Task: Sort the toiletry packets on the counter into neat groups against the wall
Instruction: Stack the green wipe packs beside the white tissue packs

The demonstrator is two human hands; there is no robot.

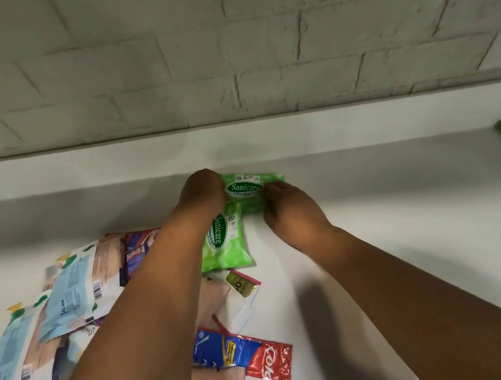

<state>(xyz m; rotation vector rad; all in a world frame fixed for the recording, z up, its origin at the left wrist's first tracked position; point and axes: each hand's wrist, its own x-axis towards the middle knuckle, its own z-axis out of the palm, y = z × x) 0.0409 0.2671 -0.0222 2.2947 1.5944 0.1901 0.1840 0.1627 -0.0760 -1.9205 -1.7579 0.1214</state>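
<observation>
1. My left hand (205, 193) and right hand (291, 213) hold one green wipes packet (252, 189) at either end, fingers curled round it, to square it against the wall (235, 143).
2. A second green packet (225, 245) lies just nearer me than the wall one (same brand, so same group).
3. The unsorted heap (74, 300) waits on the bench (411, 231), farther from the wall, to the left.

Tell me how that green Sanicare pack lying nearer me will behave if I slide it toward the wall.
The nearer green Sanicare pack looks soft and pillowy, so it would probably flex rather than stay stiff. Its glossy wrapper on the smooth white counter suggests it slides easily. Lying flat, it seems unlikely to roll or tip.
</observation>
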